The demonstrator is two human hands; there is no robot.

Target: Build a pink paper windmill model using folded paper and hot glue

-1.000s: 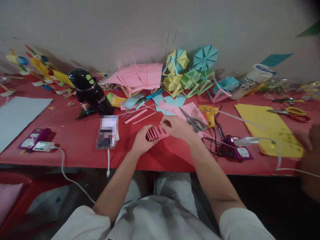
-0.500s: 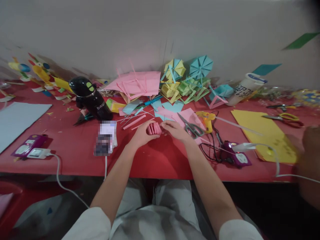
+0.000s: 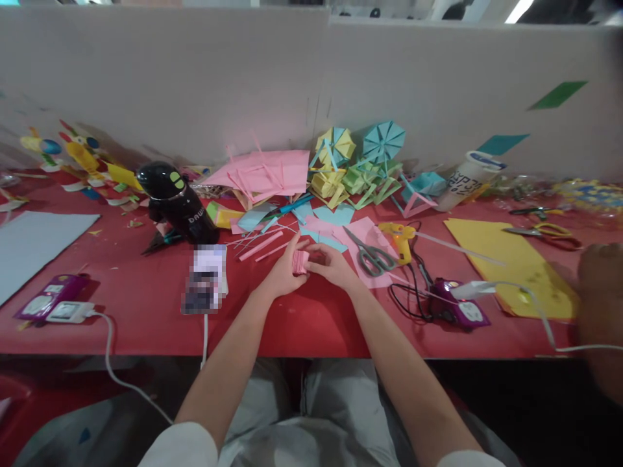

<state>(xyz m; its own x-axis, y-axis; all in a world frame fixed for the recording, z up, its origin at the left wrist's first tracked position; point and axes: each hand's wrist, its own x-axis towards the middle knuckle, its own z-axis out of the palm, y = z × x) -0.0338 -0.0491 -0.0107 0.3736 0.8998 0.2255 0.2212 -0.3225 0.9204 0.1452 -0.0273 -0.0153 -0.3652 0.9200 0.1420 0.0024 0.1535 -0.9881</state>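
Observation:
Between my hands, above the near part of the red table [image 3: 311,324], is a small pleated bundle of pink paper [image 3: 300,262], its folds pressed close together. My left hand [image 3: 285,269] is closed around its left side. The fingers of my right hand [image 3: 331,264] pinch it from the right. Just beyond lie rolled pink paper sticks [image 3: 261,246] and cut pink sheets [image 3: 372,243]. Grey-handled scissors [image 3: 370,254] rest on those sheets, to the right of my right hand.
A yellow glue gun [image 3: 402,241] and a purple power strip [image 3: 460,303] with cables lie right. Left are a phone [image 3: 207,279] and a black bottle [image 3: 178,204]. Folded paper models [image 3: 335,185] line the back. Another person's arm [image 3: 603,311] is at the right edge.
My right hand has come in from the right and now touches the pink bundle, which looks more squeezed together. The camera view has tipped upward, showing the top of the partition.

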